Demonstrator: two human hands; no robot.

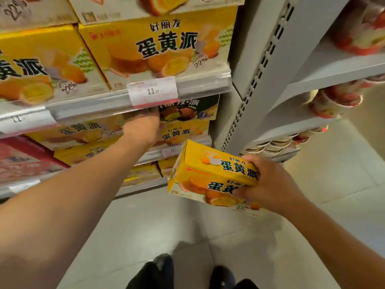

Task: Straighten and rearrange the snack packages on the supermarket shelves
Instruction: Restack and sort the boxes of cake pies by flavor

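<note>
My right hand [268, 184] grips a yellow egg-yolk pie box [210, 174] in the air in front of the lower shelves, tilted, thumb on its front face and fingers over its top edge. My left hand [143, 126] reaches under the upper shelf rail [104, 103] into the second shelf, beside a dark green pie box [187, 110] lying on top of yellow boxes [183, 133]. The fingertips are hidden behind the rail and price tag, so its hold is unclear. More yellow boxes [158, 46] stand on the upper shelf.
A red box [18, 157] sits at the left of the lower shelf. A grey perforated upright [260, 80] divides this bay from shelves of stacked cup snacks [333, 103] on the right. Grey floor tiles and my dark shoes [162, 270] are below.
</note>
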